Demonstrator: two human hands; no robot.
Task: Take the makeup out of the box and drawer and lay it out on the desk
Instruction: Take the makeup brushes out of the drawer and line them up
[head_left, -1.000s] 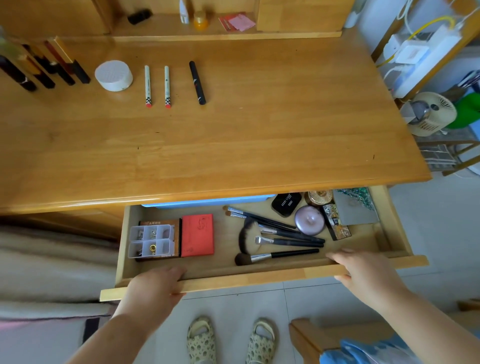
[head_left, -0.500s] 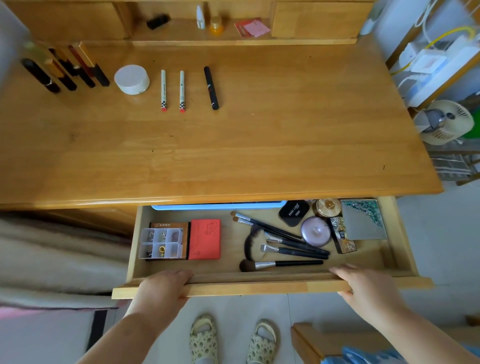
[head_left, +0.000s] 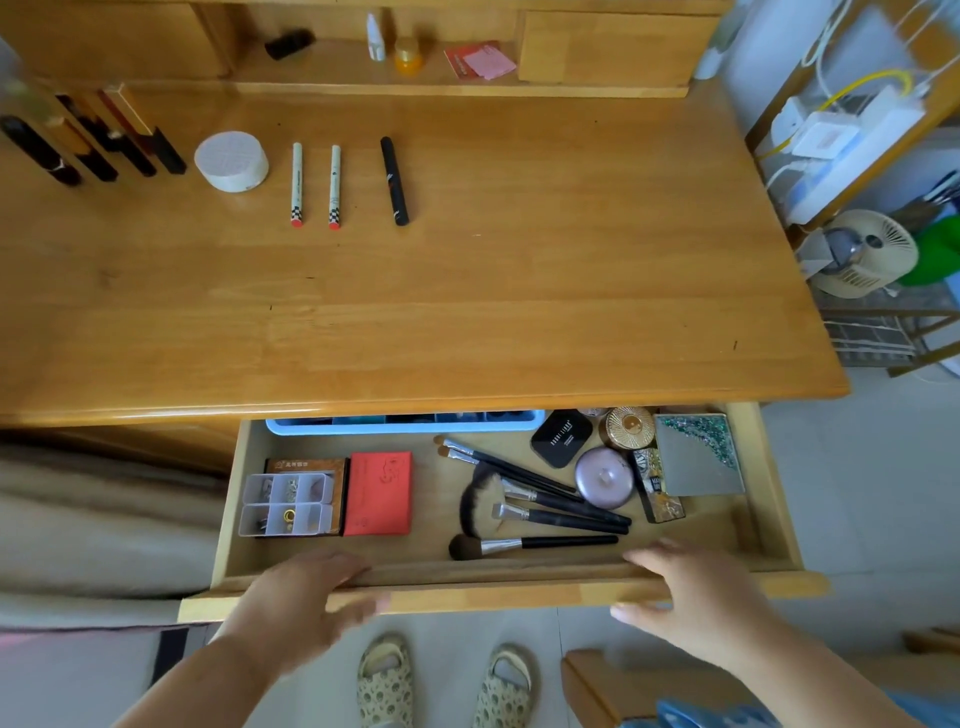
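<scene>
Both hands, left hand (head_left: 306, 592) and right hand (head_left: 691, 587), curl fingers over the drawer (head_left: 467, 590) front at lower frame; overpulling could drop it.

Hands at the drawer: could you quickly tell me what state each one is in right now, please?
Left hand: grips the drawer's front rail.
Right hand: grips the same rail.
</scene>
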